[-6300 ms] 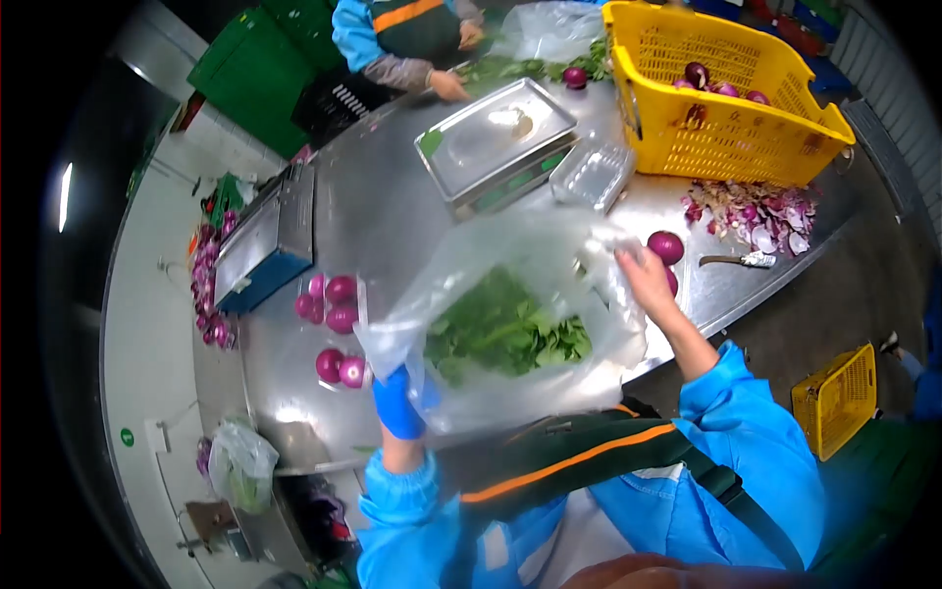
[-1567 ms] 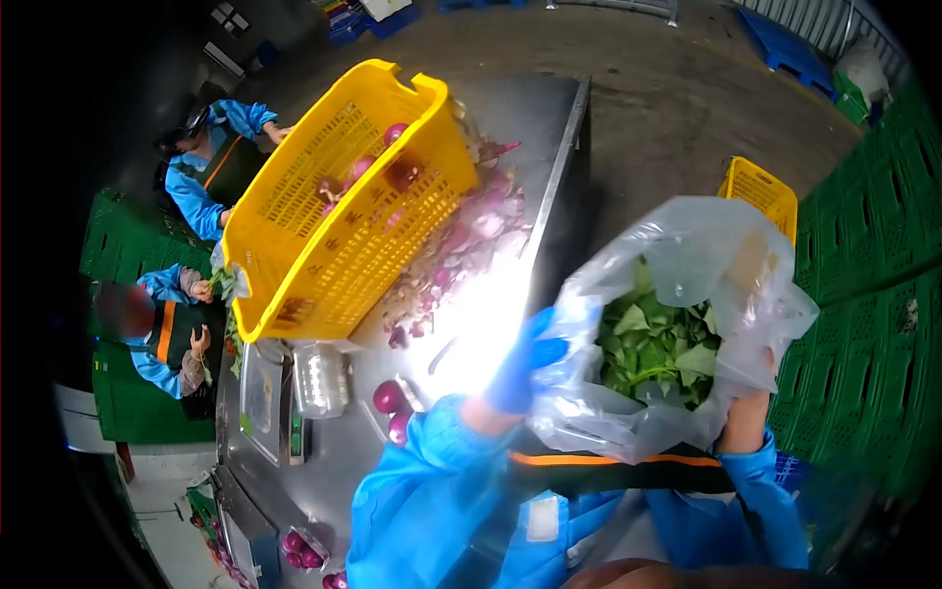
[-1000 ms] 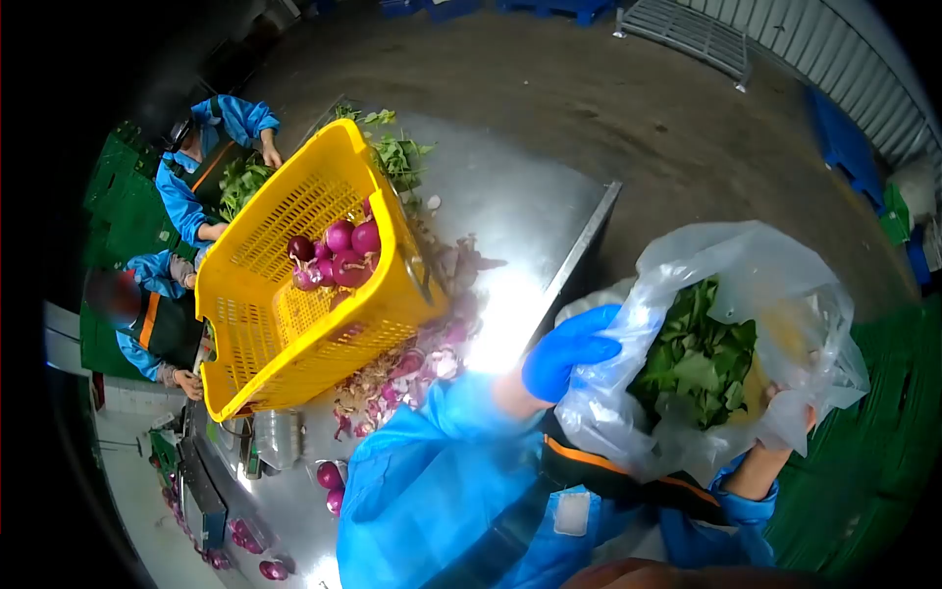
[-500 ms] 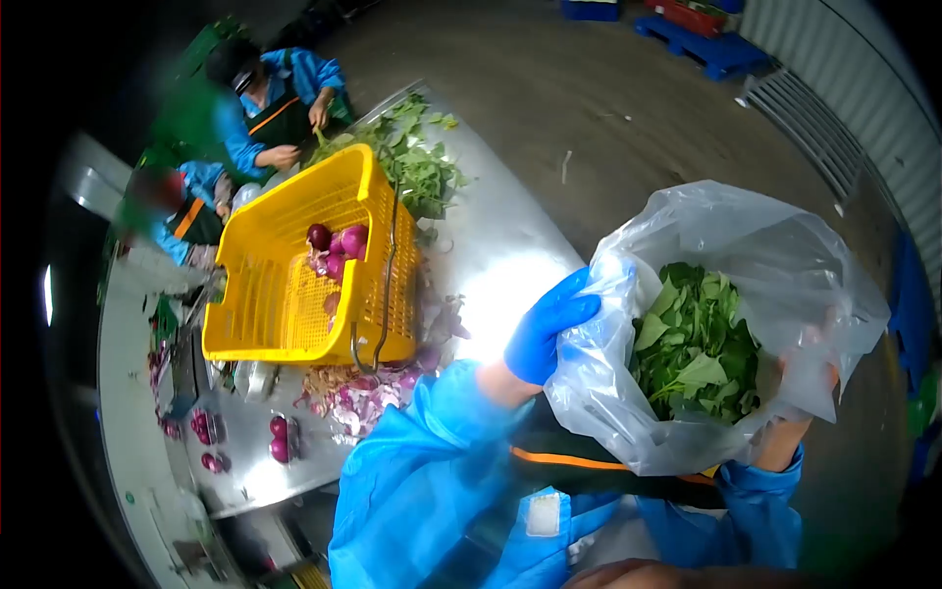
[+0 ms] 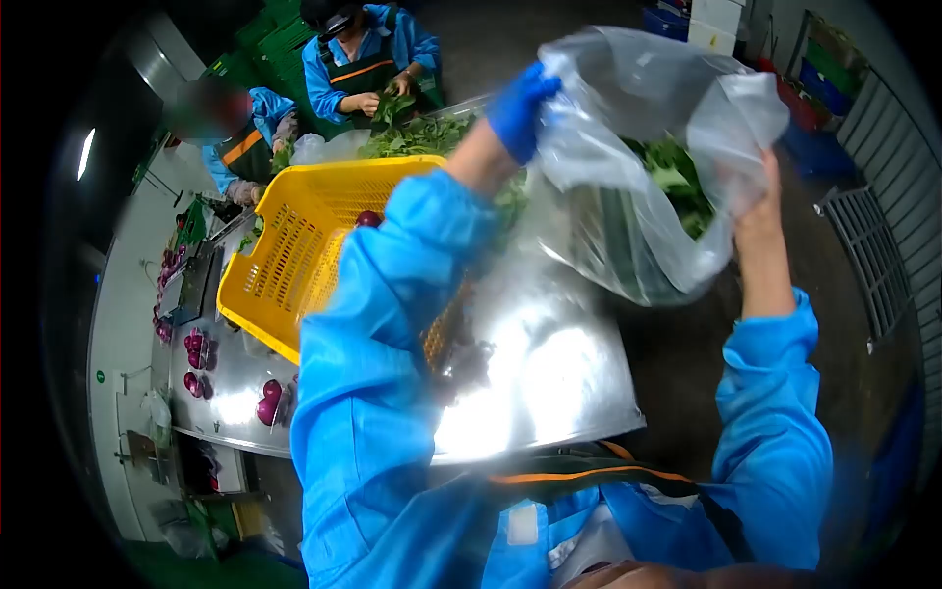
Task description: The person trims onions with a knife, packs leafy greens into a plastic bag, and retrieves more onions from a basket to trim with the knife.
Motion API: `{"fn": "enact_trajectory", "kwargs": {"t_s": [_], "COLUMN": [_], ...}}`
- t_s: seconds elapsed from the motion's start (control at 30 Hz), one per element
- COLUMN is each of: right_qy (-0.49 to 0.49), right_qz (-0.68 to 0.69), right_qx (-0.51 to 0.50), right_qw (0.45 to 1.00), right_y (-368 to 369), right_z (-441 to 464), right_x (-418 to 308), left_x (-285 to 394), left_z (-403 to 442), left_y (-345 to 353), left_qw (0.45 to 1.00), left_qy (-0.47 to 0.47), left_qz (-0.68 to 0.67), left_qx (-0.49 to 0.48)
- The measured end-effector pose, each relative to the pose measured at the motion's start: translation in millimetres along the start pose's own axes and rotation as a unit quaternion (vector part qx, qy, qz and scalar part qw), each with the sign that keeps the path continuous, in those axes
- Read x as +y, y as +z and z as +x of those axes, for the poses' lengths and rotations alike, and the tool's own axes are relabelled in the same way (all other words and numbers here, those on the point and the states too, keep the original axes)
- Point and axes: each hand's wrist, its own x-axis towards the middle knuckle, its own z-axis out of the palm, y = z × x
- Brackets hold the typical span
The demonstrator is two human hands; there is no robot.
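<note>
Nearest, the dark green apron (image 5: pixel 589 476) is crossing the bottom of the view, its lower part running out of frame. The left hand (image 5: pixel 520 113), in a blue glove, is closing on the rim of a clear plastic bag (image 5: pixel 623 211). The right hand (image 5: pixel 760 201), bare, is pinching the bag's opposite side, its fingertips partly disappearing behind cloudy plastic. The bag is hanging tilted between both hands, its mouth gaping, above and beyond the right part of the metal table (image 5: pixel 545 378). Inside, leafy greens (image 5: pixel 677 177) are showing sharply through the opening, while those lower down are blurring behind the film.

Left of the bag, a yellow crate (image 5: pixel 280 255) is standing on the table, the left sleeve (image 5: pixel 363 373) covering much of its right side. One red onion (image 5: pixel 369 218) is showing inside; whatever else it is holding, the sleeve and crate wall are hiding. Farther left, red onions (image 5: pixel 269 402) are sitting in small clear trays, too small to count surely.

Beyond the crate, loose greens (image 5: pixel 427 135) are lying on the table. One co-worker (image 5: pixel 368 64) is handling leaves there; another (image 5: pixel 250 142) is standing beside, hands partly hidden. At far right, a metal rack (image 5: pixel 868 255) is lying on the floor.
</note>
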Motion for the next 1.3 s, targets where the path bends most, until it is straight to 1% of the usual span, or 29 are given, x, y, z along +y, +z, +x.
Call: {"fn": "enact_trajectory", "kwargs": {"t_s": [0.03, 0.1, 0.17, 0.2, 0.23, 0.27, 0.3, 0.33, 0.37, 0.4, 0.43, 0.5, 0.53, 0.57, 0.63, 0.7, 0.73, 0.8, 0.83, 0.9, 0.97, 1.0, 1.03, 1.07, 1.1, 1.13, 1.17, 1.23, 1.3], "right_qy": [0.015, 0.034, 0.063, 0.09, 0.096, 0.149, 0.146, 0.154, 0.15, 0.215, 0.253, 0.25, 0.218, 0.185, 0.119, 0.043, 0.022, -0.019, -0.024, -0.029, 0.032, 0.033, 0.034, 0.062, 0.091, 0.086, 0.078, 0.065, 0.04], "right_qz": [0.034, 0.075, 0.115, 0.135, 0.096, 0.103, 0.105, 0.103, 0.068, 0.073, -0.007, -0.213, -0.265, -0.315, -0.436, -0.568, -0.564, -0.554, -0.542, -0.51, -0.517, -0.495, -0.474, -0.455, -0.437, -0.438, -0.431, -0.419, -0.41], "right_qx": [0.019, 0.002, -0.003, -0.116, -0.091, -0.09, -0.089, -0.083, -0.138, -0.147, -0.125, -0.101, -0.108, -0.115, -0.117, -0.105, -0.112, -0.14, -0.161, -0.221, -0.31, -0.336, -0.359, -0.391, -0.417, -0.449, -0.478, -0.541, -0.604], "right_qw": [0.999, 0.997, 0.991, 0.98, 0.987, 0.979, 0.98, 0.979, 0.977, 0.963, 0.959, 0.939, 0.933, 0.923, 0.884, 0.815, 0.818, 0.821, 0.825, 0.831, 0.797, 0.8, 0.803, 0.798, 0.792, 0.774, 0.761, 0.727, 0.683], "right_y": [32.2, 71.3, 107.8, 85.9, 93.9, 105.6, 112.2, 114.1, 107.9, 98.5, 89.5, 77.7, 72.3, 66.3, 61.8, 66.7, 63.2, 50.5, 41.5, 23.8, 15.1, 8.0, 0.4, -6.5, -13.8, -23.8, -26.0, -15.0, 6.4], "right_z": [14.4, 37.2, 45.6, 77.5, 81.1, 72.5, 69.3, 66.0, 57.5, 55.5, 53.2, 50.3, 47.0, 41.5, 23.5, -1.3, -14.5, -43.9, -64.0, -113.1, -168.0, -195.6, -220.7, -242.2, -262.1, -280.6, -297.2, -326.0, -348.8], "right_x": [9.7, 40.2, 74.5, 121.0, 154.0, 174.0, 204.8, 237.0, 261.9, 291.1, 314.5, 338.2, 335.5, 328.7, 301.9, 246.8, 227.3, 200.1, 194.6, 189.1, 189.3, 194.9, 203.3, 210.4, 218.0, 229.9, 228.6, 223.7, 215.2], "left_x": [10.9, 47.4, 66.6, 70.5, 73.4, 75.4, 77.6, 63.6, 39.1, 9.7, -15.6, -17.7, -20.2, -15.9, 6.2, 23.5, 28.6, 28.6, 27.2, 21.4, -25.9, -34.8, -53.3, -74.6, -87.1, -97.9, -116.6, -135.3, -146.9], "left_z": [21.6, 38.6, 71.6, 76.6, 81.0, 83.9, 86.5, 89.9, 98.2, 116.3, 119.5, 60.3, 62.1, 52.9, 27.8, 5.4, -9.5, -51.4, -81.3, -162.8, -239.3, -271.5, -308.6, -336.5, -364.1, -386.1, -410.6, -446.5, -476.3], "left_y": [-29.5, -60.1, -138.6, -163.5, -187.8, -225.0, -261.5, -297.9, -344.2, -404.0, -449.9, -370.4, -382.1, -365.4, -295.8, -254.7, -232.8, -177.8, -146.1, -57.6, -38.8, -7.4, 19.1, 31.7, 50.0, 59.7, 68.1, 79.7, 84.2], "left_qw": [0.999, 0.991, 0.986, 0.982, 0.977, 0.977, 0.97, 0.947, 0.892, 0.781, 0.689, 0.734, 0.72, 0.693, 0.631, 0.652, 0.66, 0.722, 0.746, 0.8, 0.802, 0.795, 0.827, 0.886, 0.923, 0.915, 0.927, 0.9, 0.896], "left_qy": [0.037, 0.029, 0.098, 0.108, 0.118, 0.051, -0.016, -0.064, -0.101, -0.132, -0.148, -0.064, -0.073, -0.024, 0.072, 0.135, 0.164, 0.201, 0.216, 0.153, 0.185, 0.148, 0.113, 0.012, -0.049, -0.1, -0.103, -0.131, -0.137], "left_qz": [0.025, 0.033, 0.08, 0.089, 0.099, 0.145, 0.193, 0.265, 0.391, 0.565, 0.665, 0.578, 0.601, 0.631, 0.686, 0.672, 0.664, 0.616, 0.592, 0.562, 0.567, 0.588, 0.55, 0.464, 0.378, 0.379, 0.321, 0.32, 0.255], "left_qx": [-0.001, 0.124, 0.109, 0.129, 0.148, 0.15, 0.144, 0.168, 0.204, 0.229, 0.25, 0.351, 0.341, 0.347, 0.355, 0.325, 0.31, 0.242, 0.215, 0.142, 0.021, -0.019, 0.017, -0.01, 0.058, 0.093, 0.168, 0.265, 0.337]}}
